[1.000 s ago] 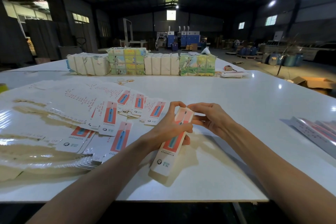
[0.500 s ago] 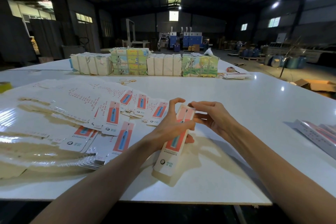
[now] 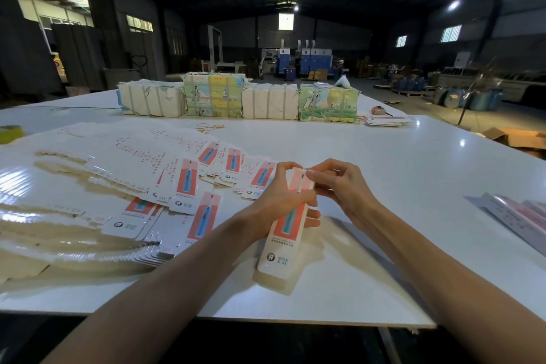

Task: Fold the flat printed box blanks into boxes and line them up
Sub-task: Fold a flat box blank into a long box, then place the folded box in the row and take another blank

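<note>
Head: both hands grip box.

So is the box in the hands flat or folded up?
Folded up: the box shows a thick near end; left hand grips it.

Left hand grips box (right hand pinches top).

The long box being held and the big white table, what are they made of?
The long white-and-red printed box looks like thin coated cardboard: smooth printed face, plain beige near end. The big white table seems to be a glossy laminated or painted board; ceiling lights mirror on it.
</note>
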`<state>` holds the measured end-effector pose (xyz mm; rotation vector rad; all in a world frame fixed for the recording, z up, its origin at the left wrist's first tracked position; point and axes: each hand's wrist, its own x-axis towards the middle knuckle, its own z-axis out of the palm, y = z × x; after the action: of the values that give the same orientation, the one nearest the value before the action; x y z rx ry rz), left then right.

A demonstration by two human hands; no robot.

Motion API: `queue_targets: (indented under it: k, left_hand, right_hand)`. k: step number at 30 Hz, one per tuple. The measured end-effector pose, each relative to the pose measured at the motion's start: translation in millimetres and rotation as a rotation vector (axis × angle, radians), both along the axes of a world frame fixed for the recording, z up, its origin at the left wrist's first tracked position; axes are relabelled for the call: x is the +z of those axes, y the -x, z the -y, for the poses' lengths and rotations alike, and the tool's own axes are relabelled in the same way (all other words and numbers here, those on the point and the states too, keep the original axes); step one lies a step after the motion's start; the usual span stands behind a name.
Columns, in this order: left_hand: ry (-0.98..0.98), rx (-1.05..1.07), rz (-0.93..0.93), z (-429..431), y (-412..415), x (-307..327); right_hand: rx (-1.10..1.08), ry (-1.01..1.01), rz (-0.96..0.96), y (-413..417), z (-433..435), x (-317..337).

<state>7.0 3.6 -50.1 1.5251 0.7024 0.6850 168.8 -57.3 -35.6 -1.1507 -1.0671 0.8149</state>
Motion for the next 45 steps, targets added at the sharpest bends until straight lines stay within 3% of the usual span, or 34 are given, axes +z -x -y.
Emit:
queue_targets:
  k: [7,11,15,17,21,23,26,28,31,34,40,45]
  left_hand:
    - [0.061,0.097,0.104,-2.0,-8.3,0.7]
    - [0.201,0.237,0.308,-5.9,-6.9,5.9]
    - [0.447,0.165,0.488,-4.7,3.0,12.2]
    - [0.489,0.093,0.478,-3.4,5.1,13.7]
    - [0.315,0.068,0.316,-8.3,3.2,14.2]
    - [-0.075,0.193,0.005,-17.7,10.0,9.0]
    - [-0.78,0.394,-0.626,-44.5,32.2,-7.2]
    - [-0.937,0.495,-0.865,-59.6,46.2,-11.6]
    - [-0.855,0.55,-1.092,-70.3,61.8,-11.0]
    - [-0.767,0.541,-1.203,-70.7,67.6,-12.9]
    - [-0.721,0.58,-1.105,-63.9,63.0,-6.0]
    - [-0.795,0.553,-1.108,-65.1,65.9,-7.5]
  right_hand:
    - [-0.073,0.023,0.02,-2.2,-10.1,-7.7]
    - [-0.226,0.136,0.366,-3.7,-10.6,-7.5]
    - [-0.02,0.232,0.752,14.8,-4.1,3.7]
    - [0.023,0.208,0.978,28.4,1.0,3.1]
    - [-0.13,0.141,1.111,28.5,18.4,-5.0]
    - [-0.246,0.202,1.173,10.7,29.9,-3.3]
    - [-0.437,0.301,1.212,-25.5,52.9,-1.9]
    - [-0.527,0.393,1.253,-53.6,71.1,-5.7]
    - [-0.643,0.541,1.334,-97.4,101.1,-14.7]
    - [-0.778,0.693,1.471,-133.6,129.3,-20.4]
    - [-0.866,0.887,1.682,-174.1,165.1,-16.3]
    - [-0.934,1.073,1.686,-185.1,185.7,-10.4]
